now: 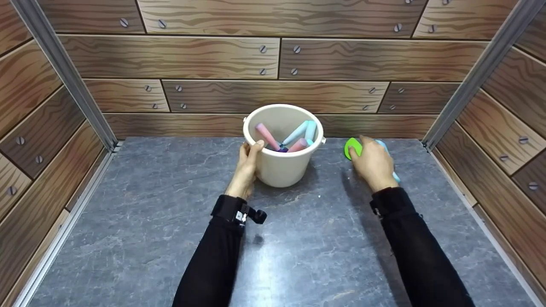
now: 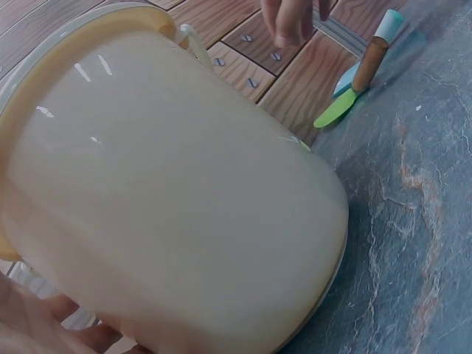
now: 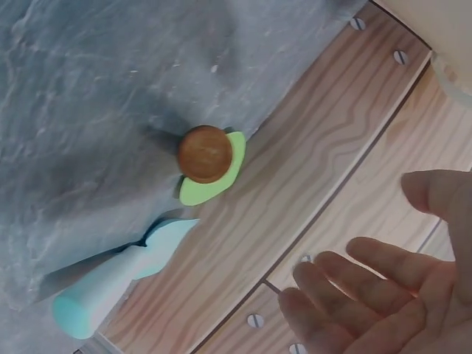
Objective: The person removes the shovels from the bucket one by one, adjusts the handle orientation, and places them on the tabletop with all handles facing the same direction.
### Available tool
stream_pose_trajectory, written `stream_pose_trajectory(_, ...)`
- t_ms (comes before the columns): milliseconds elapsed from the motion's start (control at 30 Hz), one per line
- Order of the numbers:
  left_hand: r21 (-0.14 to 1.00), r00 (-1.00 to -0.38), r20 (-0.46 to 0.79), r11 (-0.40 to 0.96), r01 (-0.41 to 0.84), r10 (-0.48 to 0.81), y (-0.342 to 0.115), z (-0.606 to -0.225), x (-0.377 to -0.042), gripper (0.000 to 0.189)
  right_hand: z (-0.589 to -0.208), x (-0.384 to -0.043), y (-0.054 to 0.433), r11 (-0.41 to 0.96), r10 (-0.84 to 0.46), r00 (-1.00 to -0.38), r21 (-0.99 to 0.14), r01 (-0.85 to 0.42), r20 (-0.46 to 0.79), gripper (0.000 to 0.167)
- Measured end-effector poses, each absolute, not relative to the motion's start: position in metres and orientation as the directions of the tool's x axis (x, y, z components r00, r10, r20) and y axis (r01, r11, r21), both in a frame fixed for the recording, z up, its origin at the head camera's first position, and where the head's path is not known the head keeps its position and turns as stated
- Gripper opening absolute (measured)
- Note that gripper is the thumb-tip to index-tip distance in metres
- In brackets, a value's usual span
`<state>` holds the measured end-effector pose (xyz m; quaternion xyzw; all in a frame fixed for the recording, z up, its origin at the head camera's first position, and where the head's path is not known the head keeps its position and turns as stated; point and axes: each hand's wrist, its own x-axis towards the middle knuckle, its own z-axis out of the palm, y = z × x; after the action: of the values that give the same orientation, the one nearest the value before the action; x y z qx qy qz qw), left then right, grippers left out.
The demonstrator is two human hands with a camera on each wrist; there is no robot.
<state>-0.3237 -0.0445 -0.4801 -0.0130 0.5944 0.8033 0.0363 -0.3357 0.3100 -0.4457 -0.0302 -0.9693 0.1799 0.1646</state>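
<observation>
A cream bucket (image 1: 281, 170) stands upright near the back wall. My left hand (image 1: 246, 166) holds its left side, thumb at the rim and fingers against the outside. Inside lie several pink handles (image 1: 268, 135) and light blue handles (image 1: 295, 133); their lower ends are mostly hidden. To the right, my right hand (image 1: 376, 165) hovers over a small shovel with a green blade (image 1: 352, 149) and brown handle (image 3: 205, 154). In the right wrist view its fingers are spread and relaxed, apart from the tools. A light blue shovel (image 3: 110, 284) lies beside the green one.
Wood-patterned panels (image 1: 213, 57) close off the back and both sides, with grey metal rails (image 1: 70, 81) at the corners. The grey marbled tabletop (image 1: 149, 204) stretches in front of the bucket and to both sides.
</observation>
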Motion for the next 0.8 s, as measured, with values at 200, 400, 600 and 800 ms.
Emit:
stream_pose_trajectory(200,0.954,-0.997,-0.064,-0.291,-0.073,0.039,-0.044,-0.48,-0.324,0.099,-0.439,-0.338,0.305,0.95,0.101,-0.945,-0.313,-0.002,0.313,0.068)
stream_pose_trajectory(400,0.953,-0.997,-0.064,-0.295,-0.074,0.045,-0.045,-0.479,-0.324,0.101,-0.432,-0.338,0.303,0.959,0.06,-0.95,-0.281,-0.03,0.305,0.071)
stream_pose_trajectory(600,0.956,-0.996,-0.068,-0.283,-0.081,0.056,-0.046,-0.479,-0.324,0.1,-0.422,-0.335,0.3,0.961,0.022,-0.96,-0.271,-0.057,0.28,0.075)
stream_pose_trajectory(800,0.953,-0.996,-0.075,-0.289,-0.088,0.053,-0.046,-0.478,-0.323,0.099,-0.412,-0.335,0.293,0.965,-0.011,-0.96,-0.249,-0.083,0.278,0.076)
